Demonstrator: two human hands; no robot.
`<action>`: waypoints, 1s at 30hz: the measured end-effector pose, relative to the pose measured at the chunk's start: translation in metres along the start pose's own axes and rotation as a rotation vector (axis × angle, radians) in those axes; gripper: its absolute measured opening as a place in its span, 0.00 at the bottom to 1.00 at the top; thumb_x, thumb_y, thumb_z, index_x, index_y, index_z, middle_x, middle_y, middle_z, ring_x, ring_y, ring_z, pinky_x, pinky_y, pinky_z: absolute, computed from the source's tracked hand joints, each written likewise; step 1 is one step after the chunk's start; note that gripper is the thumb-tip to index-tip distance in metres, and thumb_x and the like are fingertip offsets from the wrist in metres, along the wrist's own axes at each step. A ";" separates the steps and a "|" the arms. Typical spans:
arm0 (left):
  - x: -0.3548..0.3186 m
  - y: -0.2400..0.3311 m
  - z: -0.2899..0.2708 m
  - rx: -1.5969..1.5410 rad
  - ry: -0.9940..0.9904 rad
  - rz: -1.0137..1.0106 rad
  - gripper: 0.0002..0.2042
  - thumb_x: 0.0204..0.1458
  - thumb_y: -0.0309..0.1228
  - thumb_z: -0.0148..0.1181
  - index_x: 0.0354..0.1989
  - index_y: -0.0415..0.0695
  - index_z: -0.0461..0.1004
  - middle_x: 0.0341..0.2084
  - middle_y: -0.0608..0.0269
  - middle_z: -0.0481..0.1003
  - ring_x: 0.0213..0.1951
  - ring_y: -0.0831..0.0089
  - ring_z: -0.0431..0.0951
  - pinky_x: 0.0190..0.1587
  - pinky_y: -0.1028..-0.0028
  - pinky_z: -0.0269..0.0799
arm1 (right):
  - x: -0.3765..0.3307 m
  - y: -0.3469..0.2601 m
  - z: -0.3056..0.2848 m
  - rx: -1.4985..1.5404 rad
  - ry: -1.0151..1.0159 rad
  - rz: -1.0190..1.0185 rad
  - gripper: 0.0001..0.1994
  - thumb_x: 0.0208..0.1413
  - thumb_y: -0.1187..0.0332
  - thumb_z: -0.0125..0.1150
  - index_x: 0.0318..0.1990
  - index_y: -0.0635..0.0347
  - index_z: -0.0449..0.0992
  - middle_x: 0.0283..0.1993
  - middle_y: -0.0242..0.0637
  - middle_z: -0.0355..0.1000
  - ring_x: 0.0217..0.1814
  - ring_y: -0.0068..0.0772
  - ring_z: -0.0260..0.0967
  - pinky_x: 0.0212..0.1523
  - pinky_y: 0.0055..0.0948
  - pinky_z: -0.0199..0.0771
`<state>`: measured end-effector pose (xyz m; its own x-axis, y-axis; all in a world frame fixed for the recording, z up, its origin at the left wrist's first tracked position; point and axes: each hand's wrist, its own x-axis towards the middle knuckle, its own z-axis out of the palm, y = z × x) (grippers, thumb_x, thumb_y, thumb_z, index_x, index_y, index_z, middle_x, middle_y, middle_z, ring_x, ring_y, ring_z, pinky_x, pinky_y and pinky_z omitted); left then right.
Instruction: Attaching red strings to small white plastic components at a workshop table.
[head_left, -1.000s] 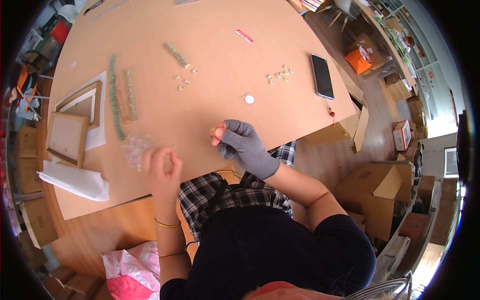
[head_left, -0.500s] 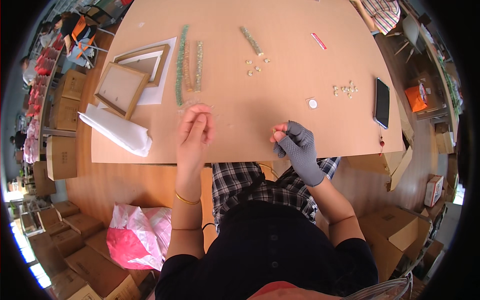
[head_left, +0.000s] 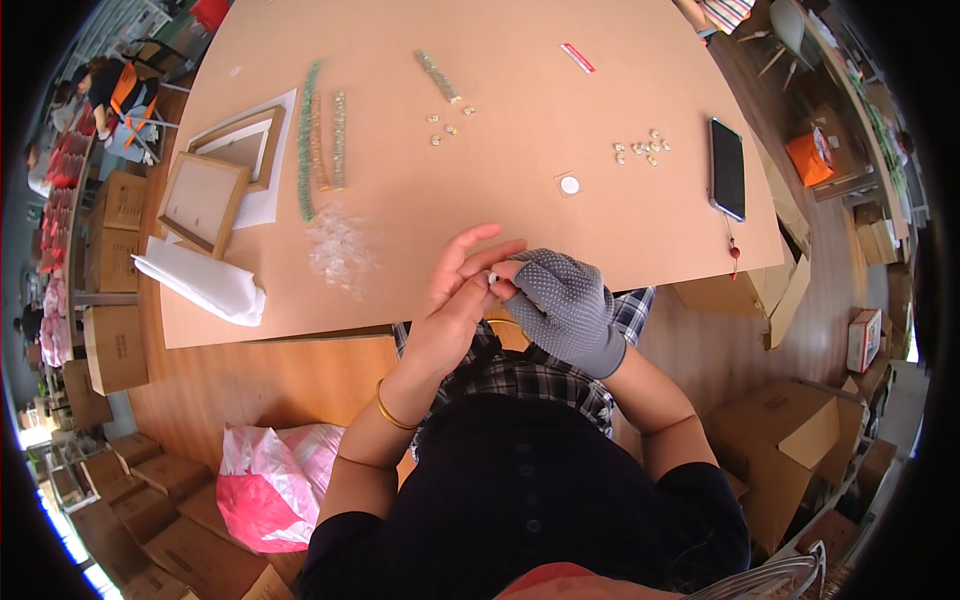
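Note:
My bare left hand (head_left: pixel 452 305) and my gloved right hand (head_left: pixel 568 310) meet over the table's near edge. Both are closed in a pinch, thumbs and forefingers nearly touching. A tiny whitish piece (head_left: pixel 492 277) shows between their tips, mostly covered by the fingers; its kind is too small to tell. The grey dotted glove leaves the right fingertips bare. Left of my hands lies a loose heap of clear plastic bits (head_left: pixel 340 250). Beyond it are a green strip (head_left: pixel 307 140), an orange strip (head_left: pixel 319 140) and a pale gold strip (head_left: pixel 339 140) of small pieces, side by side.
Several small gold-white pieces (head_left: pixel 640 150) sit at right, near a phone (head_left: pixel 728 168) with a red-beaded strap. A round white disc (head_left: pixel 570 185) is nearer the middle. Wooden frames (head_left: pixel 203 203) and rolled white sheeting (head_left: pixel 205 284) occupy the left. Cardboard boxes (head_left: pixel 780 440) stand on the floor.
My left hand has left the clear plastic heap and moved right to my right hand. My right hand has shifted slightly left, and their fingertips now meet. The view has shifted a little.

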<state>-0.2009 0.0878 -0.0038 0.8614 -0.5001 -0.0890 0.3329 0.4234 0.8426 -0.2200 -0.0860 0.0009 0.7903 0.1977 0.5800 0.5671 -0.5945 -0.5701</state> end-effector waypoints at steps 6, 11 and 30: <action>0.002 -0.004 0.010 -0.136 -0.002 -0.005 0.24 0.66 0.19 0.39 0.71 0.43 0.56 0.63 0.42 0.68 0.55 0.69 0.72 0.55 0.69 0.69 | -0.011 0.005 -0.001 -0.151 -0.075 0.047 0.14 0.49 0.71 0.72 0.45 0.55 0.81 0.37 0.41 0.78 0.33 0.44 0.78 0.33 0.37 0.78; 0.004 -0.021 0.009 -0.140 0.111 -0.006 0.23 0.66 0.19 0.44 0.70 0.40 0.59 0.61 0.42 0.70 0.53 0.65 0.74 0.54 0.70 0.71 | -0.013 0.011 -0.016 0.009 -0.068 0.143 0.13 0.52 0.73 0.69 0.47 0.59 0.81 0.35 0.42 0.77 0.32 0.41 0.76 0.32 0.33 0.76; 0.013 -0.025 0.002 0.197 0.098 0.013 0.03 0.65 0.24 0.53 0.43 0.40 0.73 0.26 0.72 0.68 0.26 0.86 0.65 0.27 0.83 0.61 | 0.002 0.159 -0.046 -0.646 0.133 0.429 0.05 0.54 0.64 0.62 0.35 0.53 0.79 0.37 0.43 0.78 0.36 0.47 0.78 0.36 0.42 0.78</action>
<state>-0.1985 0.0692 -0.0248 0.9014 -0.4157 -0.1208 0.2486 0.2686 0.9306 -0.1386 -0.2165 -0.0616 0.8519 -0.2229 0.4738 -0.0611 -0.9410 -0.3328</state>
